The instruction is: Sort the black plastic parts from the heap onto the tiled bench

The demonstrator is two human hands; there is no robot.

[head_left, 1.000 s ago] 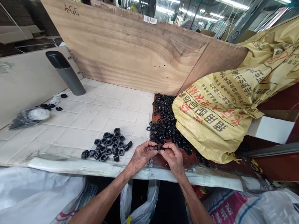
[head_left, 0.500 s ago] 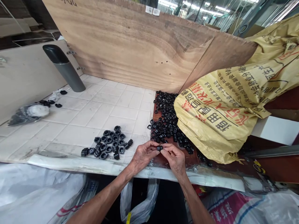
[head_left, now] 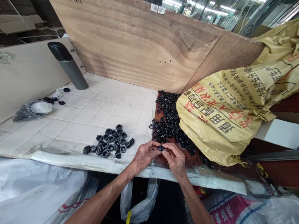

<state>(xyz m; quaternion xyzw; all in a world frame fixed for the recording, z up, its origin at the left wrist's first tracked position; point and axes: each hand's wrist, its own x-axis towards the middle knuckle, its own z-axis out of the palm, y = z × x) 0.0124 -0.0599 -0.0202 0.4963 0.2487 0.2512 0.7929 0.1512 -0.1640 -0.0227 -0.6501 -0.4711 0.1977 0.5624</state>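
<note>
Left hand [head_left: 144,157] and right hand [head_left: 176,160] were close together at the near edge of the desk [head_left: 123,112]. Fingers of both were narrow, pinched on one black hex nut [head_left: 161,148], which sat between the fingertips above the brown board [head_left: 163,160]. Material looked like plastic; can't confirm from here. Wrists were low, and the grip looked set for close two-handed handling of a small part. Loose heap of nuts [head_left: 167,121] lay on the board, just right of the tiles and far of the hands. Yellow woven sack [head_left: 217,124] slumped against its right side, and the plywood panel [head_left: 140,46] stood along the far side, apparently walling the pile in. Separate cluster of nuts [head_left: 109,140] sat on the tiles just left of the left hand, mostly flat, within easy reach. Grey capped pipe [head_left: 68,67] stood angled far left.
</note>
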